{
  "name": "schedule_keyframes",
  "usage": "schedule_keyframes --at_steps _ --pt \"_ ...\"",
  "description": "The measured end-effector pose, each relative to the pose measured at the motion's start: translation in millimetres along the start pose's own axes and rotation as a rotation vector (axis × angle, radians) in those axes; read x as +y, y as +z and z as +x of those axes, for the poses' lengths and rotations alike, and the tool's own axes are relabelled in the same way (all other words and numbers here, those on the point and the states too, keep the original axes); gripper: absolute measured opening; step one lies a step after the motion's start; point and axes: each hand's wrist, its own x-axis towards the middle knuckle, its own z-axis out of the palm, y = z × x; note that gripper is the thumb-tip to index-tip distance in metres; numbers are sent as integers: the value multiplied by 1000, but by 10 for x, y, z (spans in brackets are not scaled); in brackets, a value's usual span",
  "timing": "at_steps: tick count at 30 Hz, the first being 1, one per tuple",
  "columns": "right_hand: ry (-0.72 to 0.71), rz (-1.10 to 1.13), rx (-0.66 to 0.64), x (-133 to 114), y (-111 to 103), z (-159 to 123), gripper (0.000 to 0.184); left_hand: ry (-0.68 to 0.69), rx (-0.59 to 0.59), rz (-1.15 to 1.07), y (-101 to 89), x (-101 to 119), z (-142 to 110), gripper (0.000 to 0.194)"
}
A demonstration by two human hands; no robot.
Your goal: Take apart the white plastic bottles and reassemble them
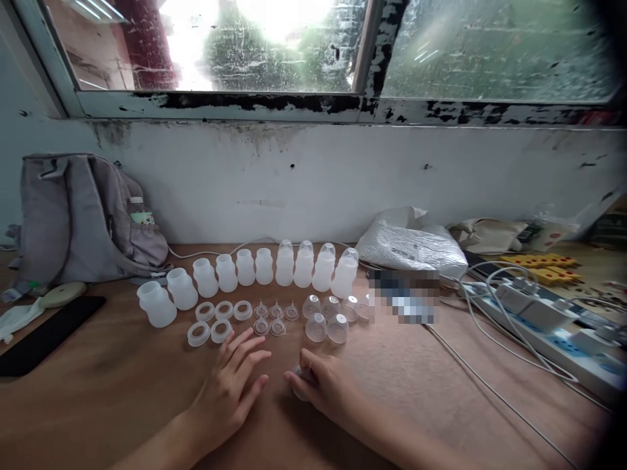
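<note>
My left hand point(234, 385) lies flat on the wooden table point(122, 391) with its fingers stretched out and nothing in it. My right hand point(326, 386) is curled around a small clear plastic piece point(298, 378), barely visible under the fingers. Just beyond the hands stand rows of parts: several white bottles point(235, 271), white rings point(215, 321), small clear teats point(277, 316) and clear domed caps point(326, 320). The far-right bottles point(318, 264) wear clear caps.
A grey backpack point(83, 215) leans on the wall at the left, with a black phone point(46, 336) in front of it. A white plastic bag point(411, 245) lies at the right. A power strip point(553, 326) with white cables point(490, 385) lies beside it.
</note>
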Motion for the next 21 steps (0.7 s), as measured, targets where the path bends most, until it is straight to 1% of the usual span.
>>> schedule_keyframes --at_steps 3,6,10,13,16,21 --pt "-123 38 -27 -70 16 90 22 -51 -3 -57 -3 -34 3 28" --pt "-242 81 -64 -157 46 196 17 -65 -18 -96 2 -52 -11 28" --pt "-340 109 -99 -239 92 272 12 -100 -40 -123 -12 -60 -37 32" --pt "-342 120 -106 -252 100 267 12 -133 -79 -153 -33 -50 -30 36" --pt "-324 137 -115 -250 87 251 15 -132 -124 -182 -36 -37 -19 37" --pt "-280 141 -124 -263 68 243 16 -128 -108 -169 22 -43 -41 30"
